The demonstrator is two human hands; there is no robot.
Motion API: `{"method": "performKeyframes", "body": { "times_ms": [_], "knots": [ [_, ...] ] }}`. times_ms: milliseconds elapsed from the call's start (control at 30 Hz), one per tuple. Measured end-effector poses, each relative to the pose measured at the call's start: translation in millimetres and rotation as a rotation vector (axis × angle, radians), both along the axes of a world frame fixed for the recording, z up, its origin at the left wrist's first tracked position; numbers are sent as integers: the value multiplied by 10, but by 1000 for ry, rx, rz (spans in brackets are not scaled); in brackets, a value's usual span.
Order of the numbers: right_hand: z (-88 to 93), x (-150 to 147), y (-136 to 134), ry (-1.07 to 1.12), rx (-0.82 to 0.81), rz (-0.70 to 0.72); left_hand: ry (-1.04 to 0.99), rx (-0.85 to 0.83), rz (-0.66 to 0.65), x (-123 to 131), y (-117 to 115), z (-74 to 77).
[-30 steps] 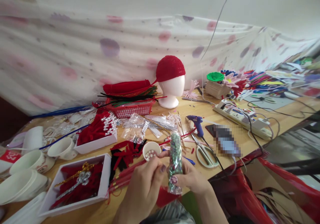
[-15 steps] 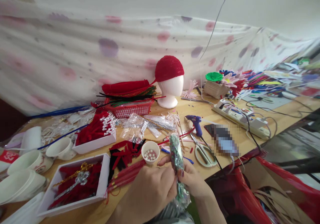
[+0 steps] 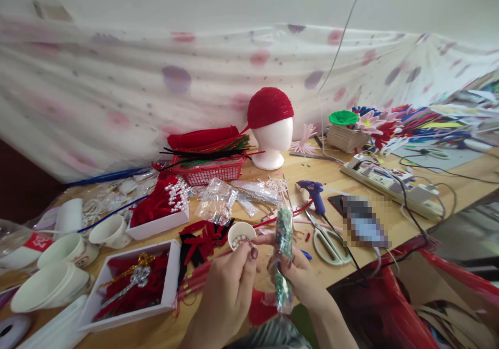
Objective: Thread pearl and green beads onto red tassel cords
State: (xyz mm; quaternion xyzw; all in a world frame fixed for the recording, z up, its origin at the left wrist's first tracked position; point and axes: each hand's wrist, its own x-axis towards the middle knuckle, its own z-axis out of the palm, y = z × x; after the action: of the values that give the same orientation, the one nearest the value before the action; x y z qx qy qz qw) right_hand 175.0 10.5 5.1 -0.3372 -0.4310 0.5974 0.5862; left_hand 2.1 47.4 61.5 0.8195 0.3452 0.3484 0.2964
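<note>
My right hand (image 3: 298, 273) is closed around a long clear plastic packet of shiny green bits (image 3: 284, 255), held upright. Its index finger reaches left to the rim of a white paper cup (image 3: 241, 229). My left hand (image 3: 234, 276) is at the near side of that cup, thumb and fingers pressed together at the rim. Whatever they pinch is hidden. Pale and reddish beads (image 3: 240, 240) lie inside the cup. Red tasselled cords (image 3: 195, 279) lie on the table to the left of my left hand.
A red cap sits on a white foam head (image 3: 273, 141) behind a blue glue gun (image 3: 314, 193) and scissors (image 3: 331, 244). A power strip (image 3: 390, 185) is at the right. White boxes of red pieces (image 3: 130, 286) and paper cups (image 3: 50, 284) stand left.
My left hand has moved off the packet to the cup's near rim. My right hand still holds the packet, now more upright, with a finger out to the cup. The view has shifted slightly left.
</note>
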Motion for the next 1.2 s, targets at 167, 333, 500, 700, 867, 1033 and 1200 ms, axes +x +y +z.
{"method": "performKeyframes", "body": {
  "times_ms": [167, 333, 500, 700, 867, 1033, 1200],
  "knots": [
    [14, 58, -45, -368, 18, -192, 185, 107, -92, 10, 52, 182],
    [76, -10, -156, -483, -102, -329, 357, 322, -100, 158, 51, 264],
    [109, -50, -125, -455, -160, -411, 583, 488, -151, 182, 96, 281],
    [224, -51, -22, -278, -85, -245, 722, 479, -279, 178, 159, 341],
    [263, -50, -45, -198, -48, -221, 580, 474, -361, 132, 184, 358],
    [249, -43, -63, -136, -75, -212, 417, 598, -266, 119, 179, 296],
    [187, 5, -92, -153, -87, -272, 309, 637, -126, 195, 151, 231]
  ]
}}
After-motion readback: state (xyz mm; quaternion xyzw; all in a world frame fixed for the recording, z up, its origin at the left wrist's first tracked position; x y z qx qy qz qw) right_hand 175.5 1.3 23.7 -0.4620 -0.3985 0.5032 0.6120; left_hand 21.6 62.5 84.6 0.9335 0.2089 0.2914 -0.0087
